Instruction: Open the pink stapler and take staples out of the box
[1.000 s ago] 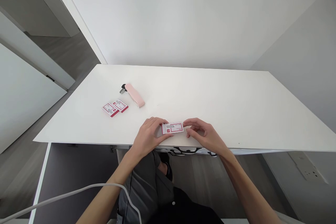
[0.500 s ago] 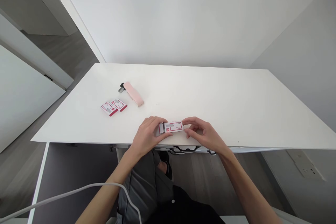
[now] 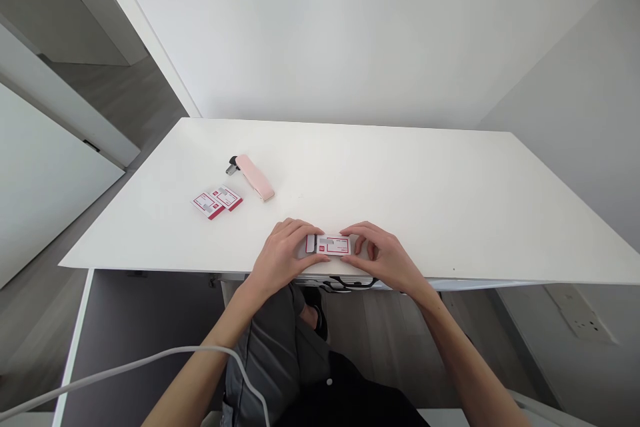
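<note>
At lower centre, the left grip (image 3: 281, 252) and right grip (image 3: 384, 255), part-closed, are pinching a small carton (image 3: 334, 245) by its long edges, suiting what seems, at this distance, light, crushable card.

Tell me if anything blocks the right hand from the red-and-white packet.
Nothing visible does: the right hand has finger and thumb at the packet already; the left hand is at its other end. The pink object and two similar packets lie farther back, leftward.

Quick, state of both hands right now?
Left hand: closed, holding the left end of the red-and-white box.
Right hand: closed, gripping the box's right end.
</note>
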Available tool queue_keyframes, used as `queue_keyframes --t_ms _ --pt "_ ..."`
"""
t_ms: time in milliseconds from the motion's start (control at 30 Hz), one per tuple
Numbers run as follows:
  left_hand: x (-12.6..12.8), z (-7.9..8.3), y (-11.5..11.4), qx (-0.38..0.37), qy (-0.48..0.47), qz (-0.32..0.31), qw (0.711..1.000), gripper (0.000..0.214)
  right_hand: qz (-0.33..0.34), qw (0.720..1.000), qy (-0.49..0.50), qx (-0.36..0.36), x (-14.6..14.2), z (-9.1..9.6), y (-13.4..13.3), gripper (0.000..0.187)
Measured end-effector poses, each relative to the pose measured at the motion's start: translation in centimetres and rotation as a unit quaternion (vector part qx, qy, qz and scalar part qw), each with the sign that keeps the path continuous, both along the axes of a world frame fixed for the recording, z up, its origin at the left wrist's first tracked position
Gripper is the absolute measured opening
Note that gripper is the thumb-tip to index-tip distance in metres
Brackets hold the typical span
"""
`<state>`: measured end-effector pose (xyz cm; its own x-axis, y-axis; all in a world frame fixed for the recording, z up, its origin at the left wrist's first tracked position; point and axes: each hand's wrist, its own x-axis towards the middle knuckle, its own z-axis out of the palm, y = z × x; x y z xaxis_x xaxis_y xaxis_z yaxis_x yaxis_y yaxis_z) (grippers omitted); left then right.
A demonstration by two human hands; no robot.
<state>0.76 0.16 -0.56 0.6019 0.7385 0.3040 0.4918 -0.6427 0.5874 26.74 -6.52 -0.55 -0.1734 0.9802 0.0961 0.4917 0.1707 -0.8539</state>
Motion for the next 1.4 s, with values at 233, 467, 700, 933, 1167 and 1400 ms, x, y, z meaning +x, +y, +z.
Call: queue_keyframes --t_ms 233,467,700,933,1167,1400 --pt "0.1 0.3 -0.1 -0.016 -0.018 0.007 1.0 0.032 -0.011 1.0 0.027 0.011 0.0 0.0 0.0 0.031" --pt "-0.1 0.3 0.0 -0.009 -0.018 -0.001 1.0 0.036 -0.024 0.999 0.028 0.026 -0.1 -0.1 -0.1 0.028" --pt "-0.2 -0.5 0.1 0.021 -0.025 0.042 0.999 0.031 -0.088 0.993 -0.012 0.074 -0.9 1.1 1.9 0.026" --pt "-0.1 -1.3 0.2 0.055 -0.03 0.094 0.994 0.033 -0.014 0.991 -0.104 0.086 -8.8 5.7 9.7 0.022" --pt "-0.2 -1.8 0.3 0.069 -0.048 0.117 0.99 0.03 0.004 0.964 -0.257 0.061 -16.3 6.3 15.6 0.047" --pt "-0.2 -1.8 0.2 0.073 -0.047 0.131 0.988 0.03 -0.033 0.956 -0.284 0.069 -15.0 7.2 15.9 0.025"
